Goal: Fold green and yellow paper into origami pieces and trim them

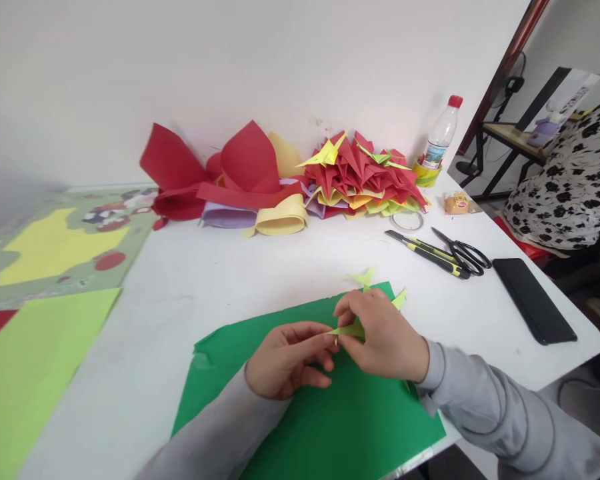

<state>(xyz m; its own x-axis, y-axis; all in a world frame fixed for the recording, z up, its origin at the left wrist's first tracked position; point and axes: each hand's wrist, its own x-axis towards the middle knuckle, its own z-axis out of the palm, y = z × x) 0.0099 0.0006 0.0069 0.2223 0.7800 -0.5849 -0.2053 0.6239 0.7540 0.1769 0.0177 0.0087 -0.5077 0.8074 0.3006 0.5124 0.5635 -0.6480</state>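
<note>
Between my two hands is a small folded piece of yellow-green paper [349, 331], held above a green sheet [300, 427]. My left hand [293, 357] pinches its pointed left end between thumb and forefinger, the other fingers curled loosely below. My right hand [383, 333] grips the paper's right side with thumb and fingers, hiding part of it. Just beyond the right hand, another light green folded paper piece [366, 277] lies at the sheet's far edge, and a pointed green tip [400, 299] shows beside the knuckles.
Red paper cones [250, 160] and a heap of red folded paper cranes [360, 170] stand along the wall. To the right lie a utility knife [430, 255], scissors [465, 255], a black phone [534, 300] and a bottle [439, 140]. Lime paper [45, 373] covers the left side. A person in patterned clothing [570, 180] sits at right.
</note>
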